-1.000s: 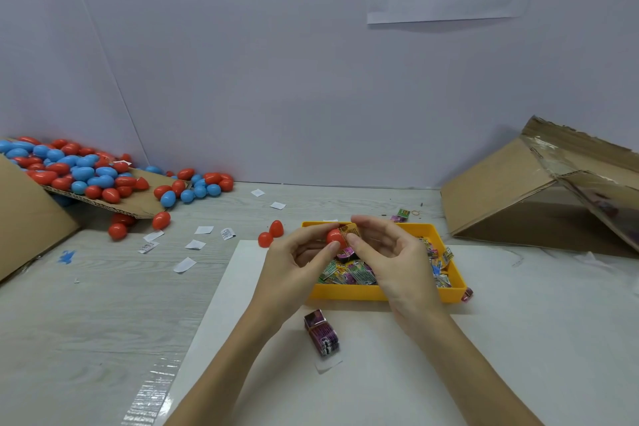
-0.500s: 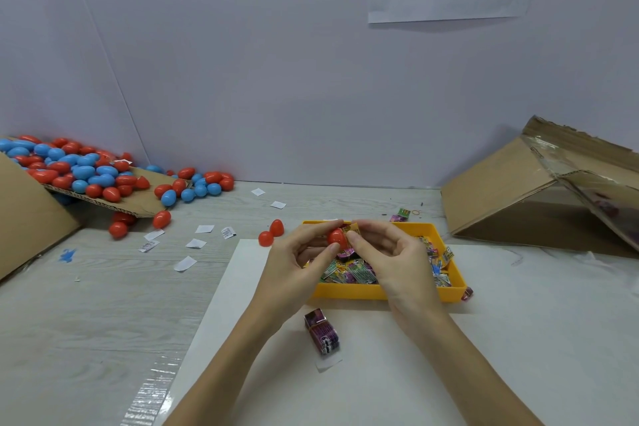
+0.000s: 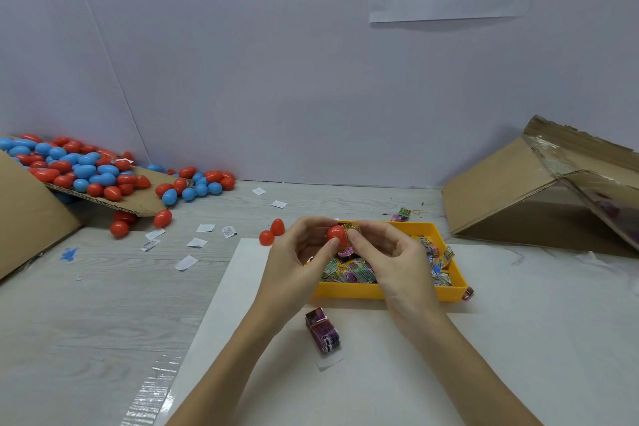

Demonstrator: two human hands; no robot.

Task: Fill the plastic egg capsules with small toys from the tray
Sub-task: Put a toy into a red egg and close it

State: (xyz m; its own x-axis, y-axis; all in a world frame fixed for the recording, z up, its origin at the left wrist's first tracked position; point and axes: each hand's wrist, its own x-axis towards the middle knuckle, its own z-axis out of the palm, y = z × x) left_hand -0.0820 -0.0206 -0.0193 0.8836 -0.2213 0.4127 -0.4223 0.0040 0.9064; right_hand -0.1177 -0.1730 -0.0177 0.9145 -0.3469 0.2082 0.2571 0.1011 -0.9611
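Above the yellow tray [image 3: 380, 290] of small wrapped toys [image 3: 349, 270], the left hand [image 3: 294, 270] pinched a red egg half [image 3: 336, 233] while the right hand [image 3: 397, 263] pressed a yellow wrapped toy [image 3: 352, 228] against it. A purple packet [image 3: 322, 330] lay on the white sheet [image 3: 380, 373] nearer the person, and red and blue eggs [image 3: 83, 169] were heaped at far left.

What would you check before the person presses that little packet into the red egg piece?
1. Left hand grips the red capsule half: ok.
2. Right hand pinches the toy packet against the half: ok.
3. Packet fully inside the half: cannot tell, fingers cover the opening.
4. Matching pieces close by: ok, two red capsule halves lie just left of the yellow tray.
5. More toys ready: ok, the tray holds many packets.
6. Stray purple packet on the white sheet out of the hands' way: ok, it lies nearer the person than the tray.
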